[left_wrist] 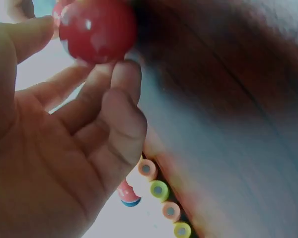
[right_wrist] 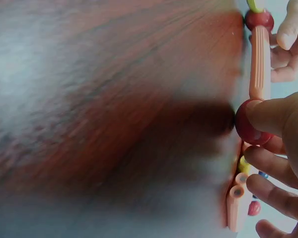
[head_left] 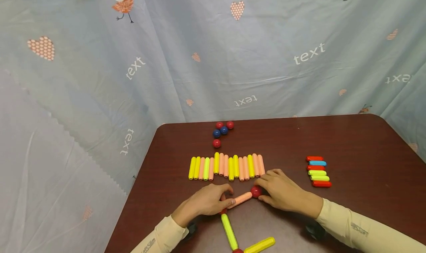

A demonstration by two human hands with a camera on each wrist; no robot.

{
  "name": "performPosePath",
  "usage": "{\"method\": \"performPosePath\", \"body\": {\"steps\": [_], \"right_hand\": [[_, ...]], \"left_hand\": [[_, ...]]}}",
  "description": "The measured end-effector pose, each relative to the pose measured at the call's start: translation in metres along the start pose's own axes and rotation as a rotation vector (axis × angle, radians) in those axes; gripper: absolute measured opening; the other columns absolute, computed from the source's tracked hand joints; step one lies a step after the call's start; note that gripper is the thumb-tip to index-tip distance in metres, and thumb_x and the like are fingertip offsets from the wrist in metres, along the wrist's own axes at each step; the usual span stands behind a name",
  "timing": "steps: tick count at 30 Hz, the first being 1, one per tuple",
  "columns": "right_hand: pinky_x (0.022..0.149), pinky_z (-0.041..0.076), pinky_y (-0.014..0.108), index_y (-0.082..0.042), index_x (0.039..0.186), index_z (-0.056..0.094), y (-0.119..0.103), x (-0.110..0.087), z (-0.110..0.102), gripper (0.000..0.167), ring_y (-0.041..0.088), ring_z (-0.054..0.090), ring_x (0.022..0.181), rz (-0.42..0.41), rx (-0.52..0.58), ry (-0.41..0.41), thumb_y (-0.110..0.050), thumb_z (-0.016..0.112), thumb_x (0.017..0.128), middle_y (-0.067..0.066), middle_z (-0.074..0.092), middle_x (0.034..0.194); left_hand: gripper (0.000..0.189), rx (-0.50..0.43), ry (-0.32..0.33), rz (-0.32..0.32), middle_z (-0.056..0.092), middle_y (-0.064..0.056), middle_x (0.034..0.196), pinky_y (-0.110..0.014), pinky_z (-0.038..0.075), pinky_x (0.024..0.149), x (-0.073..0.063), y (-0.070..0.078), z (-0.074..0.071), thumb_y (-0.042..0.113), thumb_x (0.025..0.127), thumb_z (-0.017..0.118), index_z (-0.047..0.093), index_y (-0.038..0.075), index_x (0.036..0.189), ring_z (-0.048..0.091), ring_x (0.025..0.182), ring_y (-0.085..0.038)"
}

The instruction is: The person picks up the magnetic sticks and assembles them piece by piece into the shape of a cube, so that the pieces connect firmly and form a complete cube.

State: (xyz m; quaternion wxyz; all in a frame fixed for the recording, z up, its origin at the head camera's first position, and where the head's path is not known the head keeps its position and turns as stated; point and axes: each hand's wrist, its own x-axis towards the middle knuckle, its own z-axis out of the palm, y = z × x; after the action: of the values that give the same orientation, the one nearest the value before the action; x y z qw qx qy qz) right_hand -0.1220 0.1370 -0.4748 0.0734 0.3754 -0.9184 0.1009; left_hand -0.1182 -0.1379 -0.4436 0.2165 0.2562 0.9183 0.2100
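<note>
A red ball [left_wrist: 100,30] lies at the fingertips of my left hand [head_left: 208,200], thumb on one side and curled fingers on the other. From it a pink stick [head_left: 242,199] runs to a second red ball [head_left: 256,191]. My right hand [head_left: 283,191] pinches this second ball between thumb and fingers; the right wrist view shows the thumb across it. A lime stick [head_left: 229,230] joins the left-hand ball to a third red ball [head_left: 237,250], cut off by the frame's lower edge. A yellow stick [head_left: 259,245] extends right from that ball.
Beyond my hands is a row of yellow, pink and lime sticks [head_left: 221,165]. Several loose balls, red and blue [head_left: 216,133], lie behind it. Red, blue and lime sticks [head_left: 317,172] form a column at right. A patterned curtain [head_left: 213,60] hangs behind the brown table [head_left: 359,145].
</note>
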Motion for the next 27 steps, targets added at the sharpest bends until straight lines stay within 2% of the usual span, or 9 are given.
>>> {"method": "performPosePath", "body": {"steps": [5,9,15,18,22,27], "right_hand": [[0.099,0.047,0.050,-0.018,0.113,0.070,-0.005,0.007,0.000,0.034,0.020,0.065,0.103,-0.024,-0.012,-0.019,-0.036,0.082,0.086,-0.004,0.072,0.106],[0.099,0.047,0.050,-0.018,0.114,0.070,-0.010,0.015,0.000,0.034,0.019,0.064,0.101,-0.053,-0.023,-0.033,-0.036,0.081,0.086,-0.005,0.073,0.105],[0.098,0.048,0.049,-0.018,0.119,0.070,-0.014,0.022,0.000,0.040,0.020,0.065,0.103,-0.085,-0.044,-0.054,-0.037,0.081,0.086,-0.005,0.073,0.111],[0.098,0.048,0.048,-0.019,0.116,0.070,-0.014,0.023,0.001,0.036,0.020,0.064,0.101,-0.102,-0.061,-0.030,-0.036,0.081,0.086,-0.007,0.074,0.108],[0.097,0.047,0.047,-0.020,0.111,0.069,-0.015,0.021,-0.001,0.032,0.018,0.063,0.097,-0.115,-0.076,-0.001,-0.035,0.082,0.086,-0.008,0.073,0.103],[0.099,0.047,0.048,-0.019,0.109,0.070,-0.017,0.013,-0.010,0.032,0.018,0.062,0.099,-0.115,-0.085,-0.003,-0.036,0.082,0.085,-0.008,0.072,0.101]], "left_hand": [[0.029,0.004,-0.024,0.027,0.054,0.013,0.064,-0.019,0.037,0.050,0.005,0.004,0.004,0.040,0.100,0.065,0.069,0.017,0.116,0.046,0.051,-0.001],[0.027,-0.007,-0.001,0.038,0.053,0.011,0.065,-0.019,0.038,0.050,0.016,0.003,0.007,0.040,0.100,0.063,0.069,0.016,0.111,0.045,0.052,-0.002],[0.036,-0.007,0.031,0.076,0.054,0.009,0.073,-0.019,0.038,0.053,0.035,0.008,0.007,0.038,0.099,0.066,0.064,0.012,0.123,0.047,0.056,-0.003],[0.033,0.035,0.025,0.099,0.049,0.009,0.071,-0.019,0.035,0.052,0.042,0.013,0.007,0.040,0.097,0.069,0.064,0.013,0.115,0.044,0.056,-0.004],[0.027,0.084,0.020,0.117,0.044,0.008,0.068,-0.021,0.031,0.052,0.046,0.017,0.008,0.040,0.095,0.071,0.063,0.016,0.103,0.042,0.058,-0.005],[0.025,0.104,0.040,0.080,0.048,0.009,0.072,-0.021,0.034,0.054,0.046,0.018,0.007,0.038,0.094,0.072,0.065,0.017,0.105,0.046,0.063,-0.005]]}}
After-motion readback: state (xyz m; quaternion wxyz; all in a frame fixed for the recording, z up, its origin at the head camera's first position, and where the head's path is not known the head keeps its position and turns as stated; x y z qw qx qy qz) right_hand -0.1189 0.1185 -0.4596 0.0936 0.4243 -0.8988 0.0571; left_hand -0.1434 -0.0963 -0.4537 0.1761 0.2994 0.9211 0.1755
